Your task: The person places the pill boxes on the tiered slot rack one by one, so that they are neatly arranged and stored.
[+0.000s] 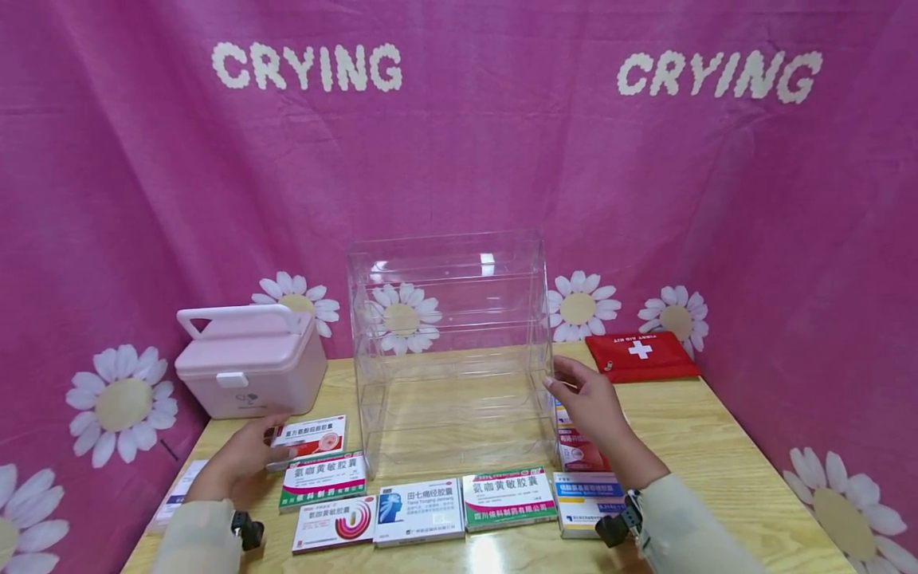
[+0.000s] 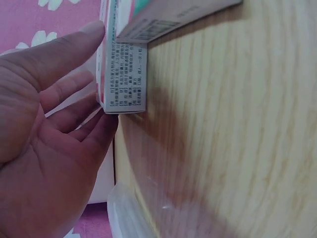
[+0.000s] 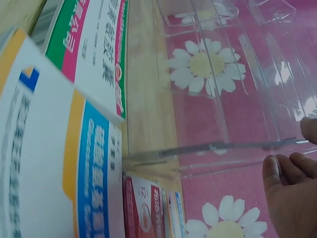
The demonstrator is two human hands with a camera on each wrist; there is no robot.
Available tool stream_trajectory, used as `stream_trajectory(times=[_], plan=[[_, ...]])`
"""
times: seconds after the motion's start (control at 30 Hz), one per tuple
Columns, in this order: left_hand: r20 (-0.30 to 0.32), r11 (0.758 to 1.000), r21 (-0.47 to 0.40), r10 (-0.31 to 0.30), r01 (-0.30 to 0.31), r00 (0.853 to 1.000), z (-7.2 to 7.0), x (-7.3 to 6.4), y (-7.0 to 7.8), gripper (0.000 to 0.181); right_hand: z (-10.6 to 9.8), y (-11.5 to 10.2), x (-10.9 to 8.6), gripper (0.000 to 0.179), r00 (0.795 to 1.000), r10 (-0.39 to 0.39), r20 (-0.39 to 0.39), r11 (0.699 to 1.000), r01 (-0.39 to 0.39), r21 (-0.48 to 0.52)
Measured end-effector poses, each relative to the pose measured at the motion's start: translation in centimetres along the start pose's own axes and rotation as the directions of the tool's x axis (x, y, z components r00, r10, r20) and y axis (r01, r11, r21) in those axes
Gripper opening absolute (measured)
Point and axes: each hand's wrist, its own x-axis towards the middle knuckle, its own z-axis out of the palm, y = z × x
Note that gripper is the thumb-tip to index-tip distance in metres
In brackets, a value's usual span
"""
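A clear plastic tiered display rack [image 1: 452, 367] stands mid-table. My right hand [image 1: 591, 402] is at its right side panel; in the right wrist view, the thumb and fingers [image 3: 271, 171] lie on opposite sides of that panel's edge, pinching it. My left hand [image 1: 247, 450] holds a white-and-red medicine box [image 1: 315, 434] at its left end, thumb on one side and fingers on the other. Just in front of that box lies a green-and-white medicine box [image 1: 323, 481], its printed side [image 2: 173, 22] showing in the left wrist view.
Several medicine boxes [image 1: 419, 513] line the front of the rack. More boxes, one red [image 1: 579, 453], lie by its right side. A pink lidded case [image 1: 251, 367] stands back left, a red first aid pouch [image 1: 641, 356] back right. Another box [image 1: 175, 494] is beside the left forearm.
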Motion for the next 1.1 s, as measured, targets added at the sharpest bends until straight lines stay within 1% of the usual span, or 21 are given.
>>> stream_trajectory(times=[0.13,0.27,0.4,0.53,0.63,0.73,0.83,0.9,0.97,1.03,1.1], plan=[[0.006,0.999,0.032,0.01,-0.01,1.0,0.0,0.1,-0.3,0.077,0.4,0.0,0.1,0.051,1.0,0.013,-0.023,1.0,-0.013,0.02],[0.019,0.999,0.038,0.015,-0.015,1.0,-0.1,0.0,-0.1,0.081,0.6,0.0,0.1,0.05,0.999,0.029,-0.035,0.999,-0.027,0.034],[0.028,0.999,0.039,0.014,-0.015,0.999,-0.2,0.0,0.2,0.083,0.7,0.0,0.2,0.05,0.999,0.035,-0.04,0.999,-0.034,0.025],[0.021,0.998,0.059,0.022,-0.023,1.0,-0.2,0.2,0.5,0.078,0.6,0.1,0.2,0.051,0.998,0.054,-0.037,0.998,-0.053,0.025],[-0.001,0.997,0.07,0.039,-0.039,0.999,-0.1,0.3,0.5,0.074,0.6,0.2,0.2,0.052,0.997,0.064,-0.032,0.997,-0.063,0.034],[-0.031,0.996,0.072,0.056,-0.054,0.998,0.0,0.3,0.1,0.07,0.7,0.3,0.2,0.052,0.997,0.064,-0.033,0.997,-0.062,0.037],[-0.054,0.997,0.065,0.046,-0.043,0.997,0.0,0.3,-0.4,0.067,0.8,0.5,0.3,0.051,0.998,0.061,-0.034,0.997,-0.06,0.044],[-0.068,0.998,0.056,0.031,-0.027,0.997,-0.1,0.2,-0.8,0.062,0.9,0.6,0.4,0.05,0.997,0.066,-0.034,0.997,-0.064,0.046],[-0.086,0.999,0.043,0.03,-0.027,0.996,-0.3,-0.1,-1.1,0.054,1.0,0.6,0.5,0.049,0.996,0.078,-0.033,0.996,-0.076,0.048],[-0.115,0.996,0.052,0.072,-0.067,0.991,-0.5,-0.4,-1.3,0.044,1.1,0.6,0.5,0.049,0.995,0.089,-0.037,0.995,-0.087,0.05],[-0.148,0.993,0.043,0.118,-0.113,0.982,-0.7,-0.9,-1.5,0.037,1.2,0.6,0.5,0.05,0.995,0.09,-0.041,0.995,-0.088,0.055]])
